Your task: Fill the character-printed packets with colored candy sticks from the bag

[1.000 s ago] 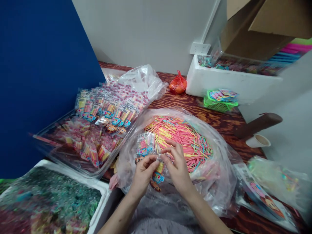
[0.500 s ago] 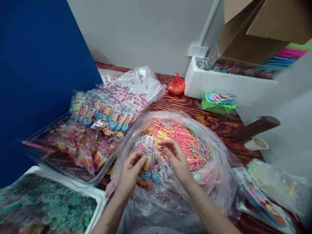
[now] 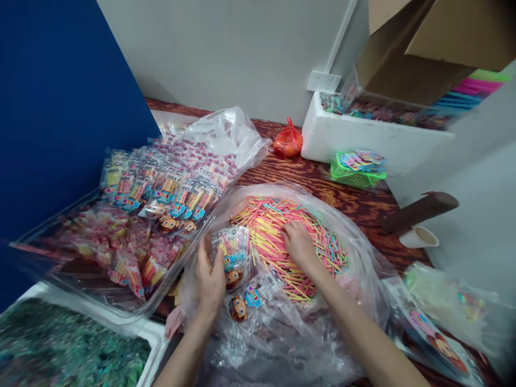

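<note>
My left hand [image 3: 210, 279] is at the left edge of some clear printed packets [image 3: 234, 258], thumb and fingers apart. The packets have thin coloured sticks inside, a blue label and a cartoon face. My right hand [image 3: 299, 246] is over the pile of thin pink, yellow and blue sticks [image 3: 268, 236], its fingers curled down onto them; the fingertips are partly hidden. The pile lies in a large open clear plastic bag [image 3: 363, 252]. Below the first packets, another printed packet [image 3: 252, 298] lies on the bag's near side.
At left, a clear tray [image 3: 149, 306] holds filled packets [image 3: 133, 242]. A foam box [image 3: 363, 134] stands at the back right beside a green basket [image 3: 357, 176] and a red bag [image 3: 288, 142]. A paper cup [image 3: 417, 238] and brown cylinder [image 3: 419, 211] are at the right.
My right hand has moved right and away from the packets, onto the stick pile. My left hand has shifted to the packets' left side, its fingers spreading. The view has shifted slightly.
</note>
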### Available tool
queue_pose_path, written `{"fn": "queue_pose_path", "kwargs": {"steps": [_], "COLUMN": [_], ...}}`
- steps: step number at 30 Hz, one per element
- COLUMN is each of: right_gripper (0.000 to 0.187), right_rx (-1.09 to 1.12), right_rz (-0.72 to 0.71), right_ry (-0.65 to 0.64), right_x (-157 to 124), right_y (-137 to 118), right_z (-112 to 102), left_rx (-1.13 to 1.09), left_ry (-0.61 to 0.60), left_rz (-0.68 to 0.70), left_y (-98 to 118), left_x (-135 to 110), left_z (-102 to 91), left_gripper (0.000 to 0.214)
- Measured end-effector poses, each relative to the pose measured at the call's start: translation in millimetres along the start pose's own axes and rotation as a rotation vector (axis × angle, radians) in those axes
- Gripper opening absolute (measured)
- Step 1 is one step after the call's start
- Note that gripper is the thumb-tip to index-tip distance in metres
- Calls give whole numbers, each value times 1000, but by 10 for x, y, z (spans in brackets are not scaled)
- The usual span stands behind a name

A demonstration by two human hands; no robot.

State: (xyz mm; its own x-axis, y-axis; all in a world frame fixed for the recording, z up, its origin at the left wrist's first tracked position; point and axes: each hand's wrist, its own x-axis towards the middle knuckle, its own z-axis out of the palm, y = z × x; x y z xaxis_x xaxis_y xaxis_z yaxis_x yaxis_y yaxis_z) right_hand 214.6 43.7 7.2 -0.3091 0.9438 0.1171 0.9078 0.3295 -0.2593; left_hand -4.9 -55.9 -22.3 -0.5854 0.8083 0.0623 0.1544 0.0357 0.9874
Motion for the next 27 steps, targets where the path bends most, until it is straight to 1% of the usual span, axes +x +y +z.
{"fn": "queue_pose_path", "kwargs": {"steps": [3, 5, 8, 12, 15, 21, 24, 27], "right_gripper": [22, 23, 24, 26, 26, 26, 26, 26], "right_rx": [-149, -251, -333, -358, -372, -386, -382, -367], "right_rz": [-91, -134, -168, -169, -142, -106, -111, -122], "right_ry": [-21, -38, -69, -97, -114, -121, -144, -149], "right_x": [116, 210, 330, 447, 503, 511, 482, 436], "right_y": [-200, -312, -436, -510, -475, -243, -169, -160], "right_z": [48, 87, 164, 235, 181, -59, -83, -54], "left_rx": [153, 196, 184, 88, 28, -25, -5, 29], "left_ry": [-21, -51, -98, -117, -148, -188, -216, -245], "left_rz": [90, 130, 116, 84, 59, 12, 24, 41], "left_y": [158, 238, 290, 277, 261, 248, 260, 276], "left_x": [-191, -281, -321, -276, -256, -272, -273, -279], "left_z": [-57, -84, -107, -135, -175, -246, -227, -191], "left_gripper": [59, 52, 41, 37, 35, 29, 29, 30]}}
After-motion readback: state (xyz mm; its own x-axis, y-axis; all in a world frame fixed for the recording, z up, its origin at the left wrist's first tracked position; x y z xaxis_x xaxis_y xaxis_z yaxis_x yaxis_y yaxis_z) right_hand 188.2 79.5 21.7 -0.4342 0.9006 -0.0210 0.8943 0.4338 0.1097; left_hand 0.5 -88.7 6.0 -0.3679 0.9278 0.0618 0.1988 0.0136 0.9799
